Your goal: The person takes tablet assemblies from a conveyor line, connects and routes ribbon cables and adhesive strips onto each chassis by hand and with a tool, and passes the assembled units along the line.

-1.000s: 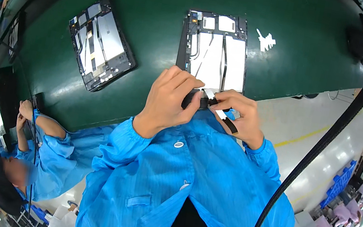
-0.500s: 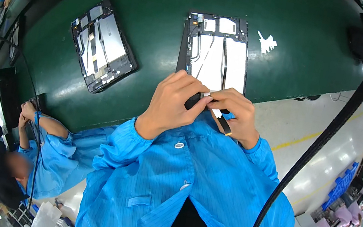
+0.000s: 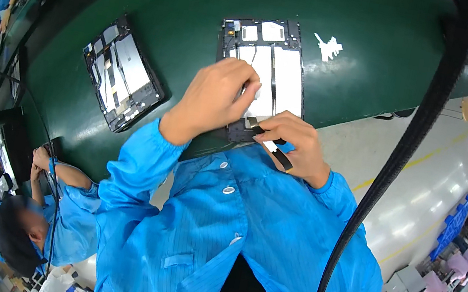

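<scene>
Gripping a narrow, flexible black-and-white strip (image 3: 283,160) between thumb and fingers of the right hand (image 3: 301,147), over the near edge of an opened, rectangular, black-framed, silver-white device (image 3: 289,84). Holding the left hand (image 3: 213,95) above that device's left side, fingers curled narrow; being unable to tell of anything in its grasp. Noting a flat, irregular white scrap (image 3: 328,48) beside the device's far right corner. Noting a second opened, rectangular black-and-silver unit (image 3: 135,66) left of the device. Finding a smooth, dark-green tabletop (image 3: 192,26) beneath the device.
</scene>
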A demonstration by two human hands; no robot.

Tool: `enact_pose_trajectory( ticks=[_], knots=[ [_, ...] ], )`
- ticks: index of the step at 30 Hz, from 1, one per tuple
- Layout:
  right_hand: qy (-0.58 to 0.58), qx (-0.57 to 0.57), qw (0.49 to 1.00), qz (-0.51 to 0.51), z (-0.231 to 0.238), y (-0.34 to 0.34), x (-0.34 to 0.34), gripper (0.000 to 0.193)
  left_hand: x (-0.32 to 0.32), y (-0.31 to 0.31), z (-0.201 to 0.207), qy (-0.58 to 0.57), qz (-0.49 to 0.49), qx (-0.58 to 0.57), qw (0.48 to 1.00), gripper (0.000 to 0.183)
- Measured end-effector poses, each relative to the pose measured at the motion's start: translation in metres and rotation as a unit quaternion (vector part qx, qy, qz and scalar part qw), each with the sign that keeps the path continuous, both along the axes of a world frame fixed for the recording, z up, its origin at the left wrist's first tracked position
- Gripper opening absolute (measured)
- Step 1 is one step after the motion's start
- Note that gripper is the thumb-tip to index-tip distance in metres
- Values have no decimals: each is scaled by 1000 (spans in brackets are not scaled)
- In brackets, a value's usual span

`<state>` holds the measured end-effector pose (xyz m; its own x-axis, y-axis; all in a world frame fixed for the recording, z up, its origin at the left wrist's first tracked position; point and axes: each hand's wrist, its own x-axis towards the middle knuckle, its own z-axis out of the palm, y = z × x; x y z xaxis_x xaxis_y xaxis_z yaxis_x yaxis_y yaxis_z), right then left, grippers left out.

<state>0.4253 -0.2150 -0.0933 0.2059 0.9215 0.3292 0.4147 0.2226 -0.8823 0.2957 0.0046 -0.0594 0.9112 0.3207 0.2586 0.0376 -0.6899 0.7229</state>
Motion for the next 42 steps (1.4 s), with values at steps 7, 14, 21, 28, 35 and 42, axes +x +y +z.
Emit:
enact_pose_trajectory(
  ticks=[7, 14, 21, 28, 35, 42],
  knots=[
    [0, 21, 999, -24, -4, 2, -4, 26, 134, 3, 1, -4, -121, -6, 993, 19],
    [20, 10, 999, -41, -6, 0, -7, 31, 212, 5, -35, 111, -109, 70, 985, 16],
    [29, 14, 998, -59, -2, 3, -11, 36, 188, 14, -33, -6, -72, 205, 976, 20],
    [48, -11, 994, -98, 14, 15, -8, 33, 65, 28, 3, -200, 100, 35, 974, 17],
    [1, -51, 994, -99, 6, 51, 18, 17, -43, -6, -17, -176, -12, 133, 975, 23],
    [-36, -50, 994, -96, 7, 69, 29, 11, -48, -18, -33, -115, -80, 181, 973, 31]
  ],
)
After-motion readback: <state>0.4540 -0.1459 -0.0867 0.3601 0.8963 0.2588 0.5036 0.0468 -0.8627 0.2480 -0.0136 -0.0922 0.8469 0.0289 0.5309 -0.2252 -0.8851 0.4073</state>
